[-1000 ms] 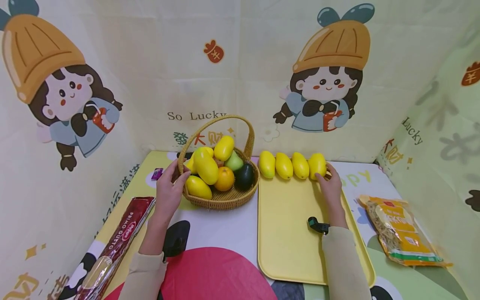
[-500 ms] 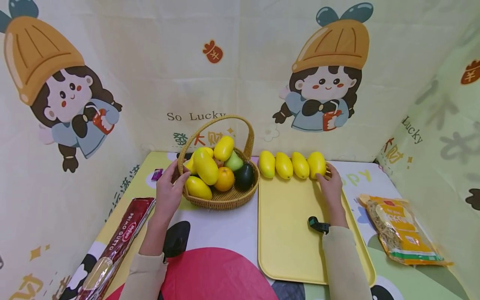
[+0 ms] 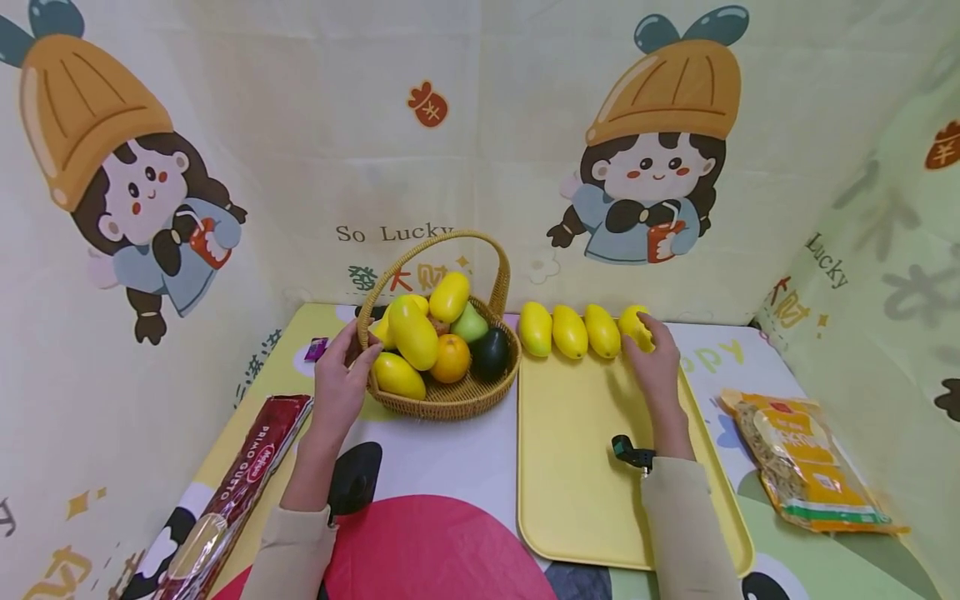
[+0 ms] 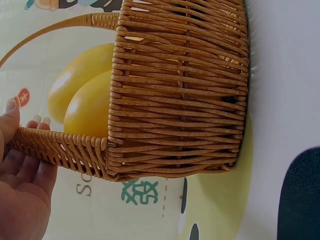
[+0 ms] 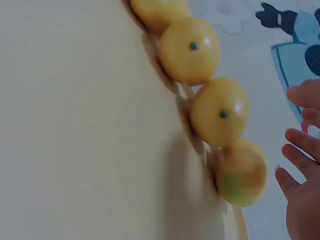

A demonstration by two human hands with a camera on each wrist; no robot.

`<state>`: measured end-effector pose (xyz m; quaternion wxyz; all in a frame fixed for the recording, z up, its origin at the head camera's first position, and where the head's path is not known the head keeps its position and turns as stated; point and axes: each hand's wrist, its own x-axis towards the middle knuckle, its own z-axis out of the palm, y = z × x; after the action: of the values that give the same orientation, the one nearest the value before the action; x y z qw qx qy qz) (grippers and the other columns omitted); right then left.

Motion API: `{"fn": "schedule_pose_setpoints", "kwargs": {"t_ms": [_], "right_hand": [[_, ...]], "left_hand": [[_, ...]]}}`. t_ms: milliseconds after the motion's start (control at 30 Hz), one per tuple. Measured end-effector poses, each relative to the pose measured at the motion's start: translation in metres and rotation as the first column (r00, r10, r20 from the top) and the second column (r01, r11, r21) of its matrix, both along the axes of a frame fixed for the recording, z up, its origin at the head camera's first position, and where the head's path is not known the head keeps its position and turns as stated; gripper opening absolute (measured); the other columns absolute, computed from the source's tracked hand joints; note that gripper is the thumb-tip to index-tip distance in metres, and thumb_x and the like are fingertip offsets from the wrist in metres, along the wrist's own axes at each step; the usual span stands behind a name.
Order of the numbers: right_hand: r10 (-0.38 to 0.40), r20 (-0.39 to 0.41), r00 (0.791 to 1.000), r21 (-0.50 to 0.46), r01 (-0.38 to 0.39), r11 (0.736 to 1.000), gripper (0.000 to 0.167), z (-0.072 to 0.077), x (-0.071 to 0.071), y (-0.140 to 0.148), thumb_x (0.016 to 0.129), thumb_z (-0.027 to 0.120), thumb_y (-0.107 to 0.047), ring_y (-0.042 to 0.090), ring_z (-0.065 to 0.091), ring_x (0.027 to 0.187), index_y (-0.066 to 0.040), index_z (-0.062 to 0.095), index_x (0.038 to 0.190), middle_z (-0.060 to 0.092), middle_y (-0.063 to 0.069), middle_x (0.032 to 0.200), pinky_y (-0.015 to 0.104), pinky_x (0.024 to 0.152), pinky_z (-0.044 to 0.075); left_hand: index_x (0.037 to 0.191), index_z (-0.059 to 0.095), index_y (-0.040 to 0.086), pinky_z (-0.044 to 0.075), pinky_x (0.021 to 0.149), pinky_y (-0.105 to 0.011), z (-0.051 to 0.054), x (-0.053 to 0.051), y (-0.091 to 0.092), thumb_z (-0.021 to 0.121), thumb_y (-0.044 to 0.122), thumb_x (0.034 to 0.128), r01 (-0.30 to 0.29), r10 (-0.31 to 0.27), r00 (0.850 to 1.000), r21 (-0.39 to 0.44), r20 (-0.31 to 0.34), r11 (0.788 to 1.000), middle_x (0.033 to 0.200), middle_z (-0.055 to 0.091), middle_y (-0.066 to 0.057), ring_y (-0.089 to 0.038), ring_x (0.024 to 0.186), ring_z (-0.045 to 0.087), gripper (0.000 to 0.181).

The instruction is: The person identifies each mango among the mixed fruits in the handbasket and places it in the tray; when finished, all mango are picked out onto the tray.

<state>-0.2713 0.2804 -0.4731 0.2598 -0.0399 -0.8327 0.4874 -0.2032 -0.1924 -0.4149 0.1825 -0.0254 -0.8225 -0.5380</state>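
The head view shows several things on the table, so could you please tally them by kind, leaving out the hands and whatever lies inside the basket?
Yellow fruits in a row: 4
Woven basket: 1
Yellow tray: 1
Packets: 3 (dark red packet, orange packet, small purple packet)
Total: 9

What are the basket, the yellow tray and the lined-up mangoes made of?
Basket: wicker, perhaps rattan, slightly shiny; you can see woven brown strands.
Tray: probably plastic, smooth; it's one even yellow with a raised rim.
Mangoes: glossy, with bright spots; real or plastic, I can't tell.
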Motion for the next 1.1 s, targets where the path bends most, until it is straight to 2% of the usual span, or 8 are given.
{"fn": "schedule_pose_setpoints", "kwargs": {"t_ms": [267, 467, 633, 833, 933, 1100], "right_hand": [[0.143, -0.062, 0.988, 0.083, -0.138, 0.987, 0.046, -0.002, 0.000, -0.036, 0.088, 0.071, -0.007, 0.035, 0.049, 0.132, -0.003, 0.059, 0.133, 0.058, 0.019, 0.137, 0.053, 0.113, 0.037], [0.240, -0.117, 0.964, 0.098, -0.229, 0.968, 0.046, 0.001, 0.002, -0.070, 0.087, 0.073, -0.007, 0.035, 0.053, 0.127, -0.002, 0.061, 0.131, 0.061, 0.020, 0.133, 0.053, 0.111, 0.039], [0.291, -0.138, 0.947, 0.107, -0.277, 0.955, 0.046, 0.003, 0.005, -0.100, 0.086, 0.074, -0.008, 0.033, 0.055, 0.126, -0.005, 0.062, 0.130, 0.063, 0.017, 0.132, 0.049, 0.111, 0.041], [0.360, -0.186, 0.914, 0.148, -0.337, 0.930, 0.045, 0.011, 0.008, -0.140, 0.087, 0.075, -0.012, 0.029, 0.056, 0.127, -0.007, 0.063, 0.130, 0.064, 0.012, 0.131, 0.048, 0.112, 0.043], [0.412, -0.179, 0.893, 0.143, -0.391, 0.909, 0.047, 0.014, 0.009, -0.159, 0.088, 0.075, -0.016, 0.026, 0.055, 0.129, -0.008, 0.061, 0.133, 0.062, 0.010, 0.135, 0.047, 0.112, 0.044], [0.482, -0.101, 0.870, 0.161, -0.464, 0.871, 0.052, 0.018, 0.014, -0.182, 0.089, 0.074, -0.021, 0.023, 0.053, 0.132, -0.009, 0.057, 0.137, 0.060, 0.006, 0.139, 0.047, 0.114, 0.042]], "left_hand": [[0.142, 0.049, 0.019, 0.050, 0.107, -0.037, 0.000, 0.000, 0.000, 0.058, 0.027, 0.1004, 0.003, -0.003, 1.000, 0.004, 0.011, 1.000, 0.118, 0.061, -0.005, -0.018, 0.120, 0.058, 0.044], [0.141, 0.050, 0.017, 0.050, 0.107, -0.033, 0.001, 0.001, 0.000, 0.057, 0.028, 0.1005, 0.016, -0.016, 1.000, 0.005, 0.007, 1.000, 0.118, 0.061, -0.006, -0.018, 0.118, 0.058, 0.042], [0.141, 0.050, 0.019, 0.050, 0.106, -0.029, 0.002, 0.002, 0.000, 0.057, 0.029, 0.1005, 0.020, -0.020, 1.000, 0.008, 0.005, 1.000, 0.118, 0.062, -0.005, -0.016, 0.117, 0.058, 0.043], [0.142, 0.050, 0.019, 0.050, 0.107, -0.031, 0.003, 0.002, 0.000, 0.058, 0.029, 0.1003, 0.013, -0.013, 1.000, 0.006, -0.002, 1.000, 0.118, 0.062, -0.006, -0.017, 0.118, 0.058, 0.043], [0.141, 0.050, 0.018, 0.050, 0.108, -0.035, 0.003, 0.001, 0.000, 0.058, 0.028, 0.1005, 0.012, -0.012, 1.000, 0.007, -0.002, 1.000, 0.118, 0.061, -0.007, -0.018, 0.118, 0.058, 0.043], [0.141, 0.051, 0.020, 0.050, 0.108, -0.037, 0.000, 0.000, 0.000, 0.058, 0.029, 0.1000, 0.012, -0.013, 1.000, 0.015, 0.006, 1.000, 0.118, 0.061, -0.005, -0.017, 0.119, 0.058, 0.043]]}}
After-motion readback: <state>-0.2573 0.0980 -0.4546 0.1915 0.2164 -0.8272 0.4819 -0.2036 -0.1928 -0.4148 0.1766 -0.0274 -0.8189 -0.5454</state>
